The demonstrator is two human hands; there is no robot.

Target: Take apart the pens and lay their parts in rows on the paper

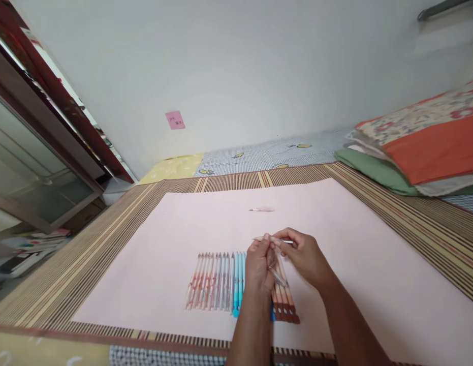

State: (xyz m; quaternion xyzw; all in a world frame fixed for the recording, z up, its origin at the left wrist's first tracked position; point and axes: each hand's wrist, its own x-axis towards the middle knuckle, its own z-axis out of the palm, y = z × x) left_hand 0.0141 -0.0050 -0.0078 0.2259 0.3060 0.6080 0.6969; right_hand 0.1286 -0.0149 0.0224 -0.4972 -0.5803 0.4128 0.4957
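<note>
My left hand [260,260] and my right hand [303,256] meet over the row of pens. Between their fingertips they pinch a slim pale pen [272,239], held level with its tip to the left. A clear pen barrel [278,277] also sticks out below the left palm, slanting down to the right. Pens with red-marked clear barrels [206,282] lie side by side, followed by blue pens [239,279] and brown-ended pens [286,302]. My left forearm covers part of the row. Farther off lies a single dark-tipped pen piece [262,209].
A pink sheet [145,264] lies under the pens on a striped mat [102,244]. Folded bedding [422,142] is stacked at the right. A white wall with a pink note [175,120] rises behind, and a glass-panelled door [38,168] stands at the left.
</note>
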